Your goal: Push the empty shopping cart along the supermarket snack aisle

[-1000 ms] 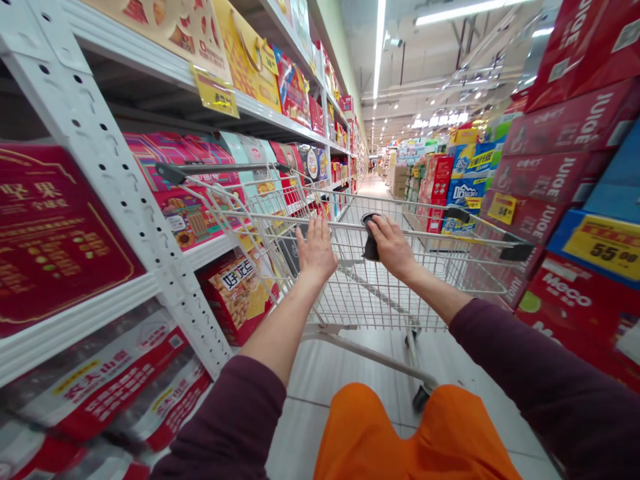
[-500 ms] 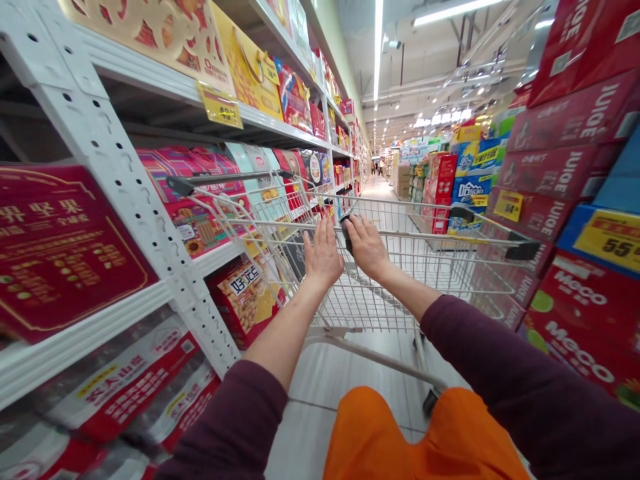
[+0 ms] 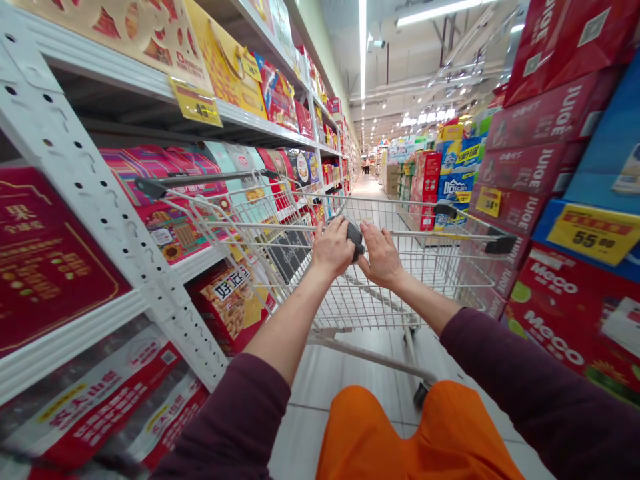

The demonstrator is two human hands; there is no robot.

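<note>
Supermarket aisle: shopping cart (image 3: 370, 300) at 12 o'clock, left hand (image 3: 334, 248) and right hand (image 3: 383, 255) curled around its handle bar (image 3: 440, 234). Shelving (image 3: 150, 293) at 9 o'clock sits close, so the basket could clip it.

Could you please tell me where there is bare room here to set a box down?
The cart basket, beyond the left hand and right hand on its handle, lies bare. The floor tiles between the shelves and cart are free. Those shelves are packed with boxes; red juice cartons crowd the right.
</note>
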